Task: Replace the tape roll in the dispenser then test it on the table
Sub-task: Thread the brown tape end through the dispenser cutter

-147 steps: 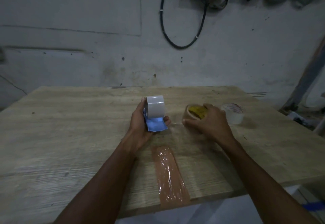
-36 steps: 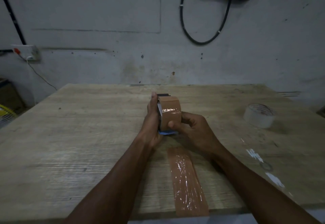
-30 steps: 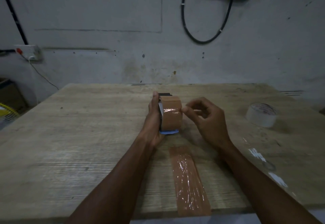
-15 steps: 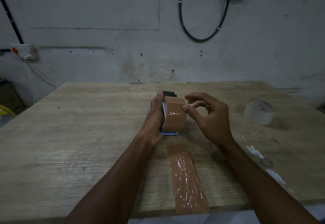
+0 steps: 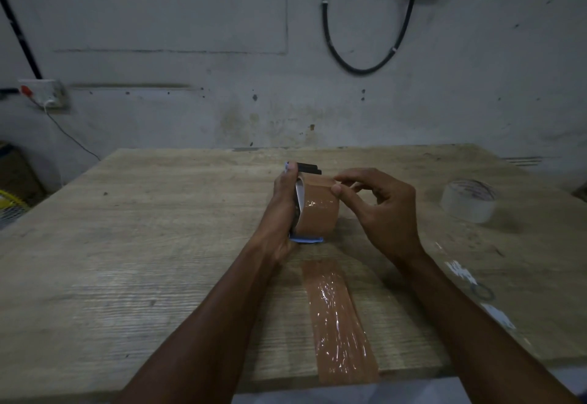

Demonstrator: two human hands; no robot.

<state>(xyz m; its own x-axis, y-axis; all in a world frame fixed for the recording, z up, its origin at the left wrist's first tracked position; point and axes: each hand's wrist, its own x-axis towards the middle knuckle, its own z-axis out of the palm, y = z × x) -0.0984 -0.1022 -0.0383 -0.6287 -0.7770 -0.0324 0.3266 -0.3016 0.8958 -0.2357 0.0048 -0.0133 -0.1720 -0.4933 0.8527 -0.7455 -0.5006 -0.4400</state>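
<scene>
Wooden table (image 5: 127, 245), left hand (image 5: 281, 213) gripping dispenser (image 5: 306, 239) w/ brown roll (image 5: 319, 210), right hand (image 5: 381, 210) pinching roll's top.

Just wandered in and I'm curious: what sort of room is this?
Probably a workshop or utility room: a rough wooden table, a bare stained wall with a black cable looping down, and a surface-mounted socket.

Looking like workshop or utility room. Rough stained grey concrete wall (image 5: 190, 22) filling 12 o'clock. Thick black cable (image 5: 365, 68) looping down at 1 o'clock. Surface-mounted white socket box with red switch (image 5: 43, 92) sitting at 10 o'clock, thin wire trailing. Worn bare wooden worktable (image 5: 143, 245) spreading across 6 o'clock.
</scene>
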